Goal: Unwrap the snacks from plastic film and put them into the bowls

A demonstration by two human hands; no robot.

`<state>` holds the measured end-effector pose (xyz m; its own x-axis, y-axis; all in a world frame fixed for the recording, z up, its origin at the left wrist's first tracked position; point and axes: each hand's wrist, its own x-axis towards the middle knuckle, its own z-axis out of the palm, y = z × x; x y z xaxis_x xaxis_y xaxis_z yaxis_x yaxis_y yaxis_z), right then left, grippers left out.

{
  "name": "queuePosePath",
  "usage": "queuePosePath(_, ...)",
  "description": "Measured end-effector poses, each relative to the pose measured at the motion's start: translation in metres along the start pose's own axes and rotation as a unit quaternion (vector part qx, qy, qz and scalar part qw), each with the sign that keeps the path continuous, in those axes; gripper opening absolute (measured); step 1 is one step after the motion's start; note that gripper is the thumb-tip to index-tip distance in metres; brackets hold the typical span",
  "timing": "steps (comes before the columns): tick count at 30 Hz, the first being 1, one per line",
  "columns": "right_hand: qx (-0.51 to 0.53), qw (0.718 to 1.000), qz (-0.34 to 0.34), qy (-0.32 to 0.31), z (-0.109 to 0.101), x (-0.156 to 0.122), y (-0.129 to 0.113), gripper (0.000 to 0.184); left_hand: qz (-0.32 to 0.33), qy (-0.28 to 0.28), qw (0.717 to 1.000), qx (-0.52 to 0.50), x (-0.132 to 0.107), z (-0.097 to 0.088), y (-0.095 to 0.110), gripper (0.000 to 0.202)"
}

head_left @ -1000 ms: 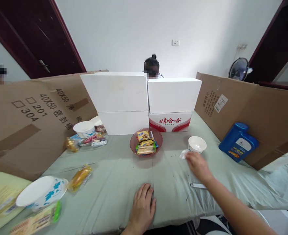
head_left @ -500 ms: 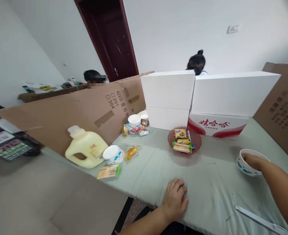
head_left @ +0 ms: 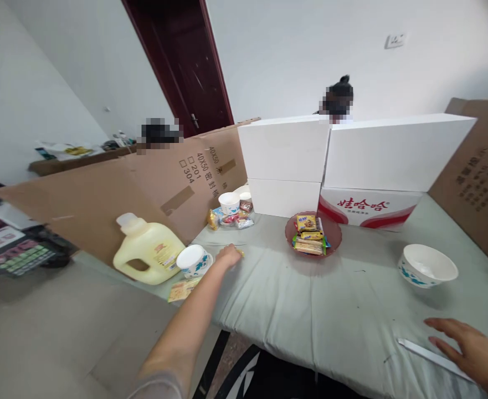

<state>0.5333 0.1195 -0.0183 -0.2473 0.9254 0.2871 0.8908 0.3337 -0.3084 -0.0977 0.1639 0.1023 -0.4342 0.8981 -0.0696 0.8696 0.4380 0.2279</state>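
My left hand [head_left: 228, 257] reaches across to the left side of the table, its fingers closed over a small yellow wrapped snack [head_left: 241, 253]; only a yellow corner shows past them. Beside it stand a white paper bowl with blue print [head_left: 194, 260] and a flat snack packet [head_left: 182, 289], partly behind my forearm. My right hand [head_left: 470, 350] is open at the lower right, fingers apart, over a long white strip [head_left: 422, 353]. Further back is another white paper bowl [head_left: 429, 267] with something pale inside that I cannot make out.
A reddish dish [head_left: 290, 238] with several snack packets stands mid-table before stacked white boxes [head_left: 285, 155]. A yellow jug [head_left: 150, 252] stands at left. Cardboard panels [head_left: 164, 183] border the table. More snacks and a small bowl [head_left: 229, 203] are at back left; two people are behind.
My left hand has moved from the table's front edge left and forward onto the yellow snack. My right hand has come out of the right bowl and back toward me.
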Motion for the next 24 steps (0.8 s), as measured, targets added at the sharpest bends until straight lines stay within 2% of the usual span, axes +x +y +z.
queuePosePath(3, 0.021, 0.996, -0.017, -0.089, 0.009, -0.028, -0.026, 0.029, 0.086, -0.02, 0.996, -0.017, -0.024, 0.031, 0.041, 0.049)
queuePosePath(6, -0.013, 0.996, -0.001, -0.091, 0.002, -0.036, -0.053, 0.028, 0.176, -0.025, 0.983, -0.035, -0.062, 0.064, 0.089, 0.063)
queuePosePath(9, -0.043, 0.996, 0.016, -0.083, -0.008, -0.034, -0.075, 0.03, 0.267, 0.028, 0.961, -0.058, -0.109, 0.093, 0.126, 0.064)
queuePosePath(11, -0.057, 0.995, 0.019, -0.075, -0.013, -0.033, -0.086, 0.031, 0.346, 0.076, 0.933, -0.063, -0.143, 0.109, 0.138, 0.061)
queuePosePath(14, -0.068, 0.995, 0.02, -0.067, -0.018, -0.035, -0.096, 0.03, 0.446, 0.099, 0.887, -0.073, -0.19, 0.125, 0.135, 0.062)
queuePosePath(17, -0.073, 0.996, 0.022, -0.047, -0.019, -0.04, -0.105, 0.028, 0.524, 0.093, 0.841, -0.093, -0.223, 0.13, 0.114, 0.061)
queuePosePath(20, -0.049, 0.998, 0.019, -0.025, -0.02, -0.039, -0.125, 0.03, 0.577, 0.101, 0.803, -0.114, -0.234, 0.129, 0.09, 0.054)
queuePosePath(22, -0.018, 1.0, 0.001, -0.015, -0.019, -0.033, -0.151, 0.031, 0.571, 0.123, 0.801, -0.134, -0.232, 0.13, 0.079, 0.049)
queuePosePath(24, 0.007, 0.999, -0.037, -0.021, -0.017, -0.022, -0.185, 0.033, 0.543, 0.14, 0.813, -0.159, -0.227, 0.133, 0.072, 0.042)
